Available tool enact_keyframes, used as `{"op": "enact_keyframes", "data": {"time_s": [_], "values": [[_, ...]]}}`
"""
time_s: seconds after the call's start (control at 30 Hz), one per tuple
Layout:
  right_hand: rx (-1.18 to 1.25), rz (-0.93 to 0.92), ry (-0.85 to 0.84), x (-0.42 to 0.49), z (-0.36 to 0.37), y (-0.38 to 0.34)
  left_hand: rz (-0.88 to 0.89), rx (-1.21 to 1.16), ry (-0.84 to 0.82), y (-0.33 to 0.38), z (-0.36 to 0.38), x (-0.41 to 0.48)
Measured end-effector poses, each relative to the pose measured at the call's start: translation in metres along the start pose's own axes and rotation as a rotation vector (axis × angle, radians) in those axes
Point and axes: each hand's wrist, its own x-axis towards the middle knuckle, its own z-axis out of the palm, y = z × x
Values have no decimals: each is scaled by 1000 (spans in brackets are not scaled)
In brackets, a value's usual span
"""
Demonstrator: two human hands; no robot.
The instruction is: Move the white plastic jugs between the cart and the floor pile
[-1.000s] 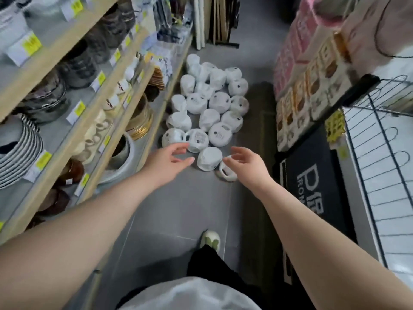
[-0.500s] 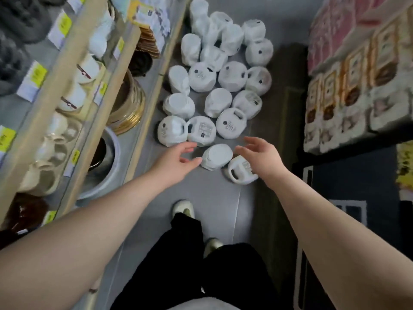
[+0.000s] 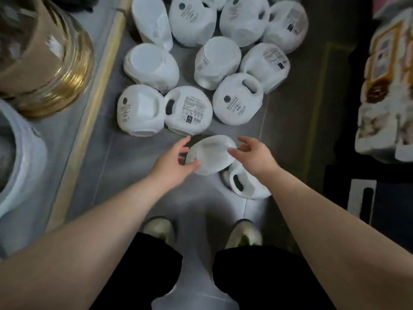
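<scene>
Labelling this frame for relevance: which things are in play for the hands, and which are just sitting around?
In play:
left hand, thumb touching the nearest white wrapped mug
right hand, open at its other side
nearest white wrapped mug

Lying about:
handled mug
other wrapped mugs
gold-rimmed dishes

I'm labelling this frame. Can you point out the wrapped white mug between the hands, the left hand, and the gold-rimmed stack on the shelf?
Wrapped white mug [image 3: 212,153], head view: its upturned base.
Left hand [image 3: 173,163], head view: back of hand.
Gold-rimmed stack [image 3: 67,79], head view: its gold edge.
</scene>
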Motion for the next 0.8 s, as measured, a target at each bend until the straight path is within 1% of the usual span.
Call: {"op": "enact_keyframes", "data": {"time_s": [0.13, 0.2, 0.27, 0.37, 0.53, 0.63, 0.7, 0.8], "values": [[-78, -63, -68, 77, 32, 41, -9, 18, -29, -55, 44, 69], [-66, -88, -113, 103, 48, 51, 13, 22, -51, -73, 58, 94], [-57, -118, -110, 127, 61, 64, 30, 32, -75, -83, 67, 111], [28, -105, -150, 146, 67, 72, 42, -45, -111, -95, 74, 123], [203, -87, -173, 147, 70, 66, 66, -137, -69, -97, 72, 122], [293, -79, -151, 133, 68, 57, 79, -178, -46, -85, 60, 111], [318, -89, -134, 111, 58, 37, 105, -172, -39, -66, 43, 94], [324, -107, -116, 60, 35, -11, 139, -161, -38, -22, 4, 51]]}}
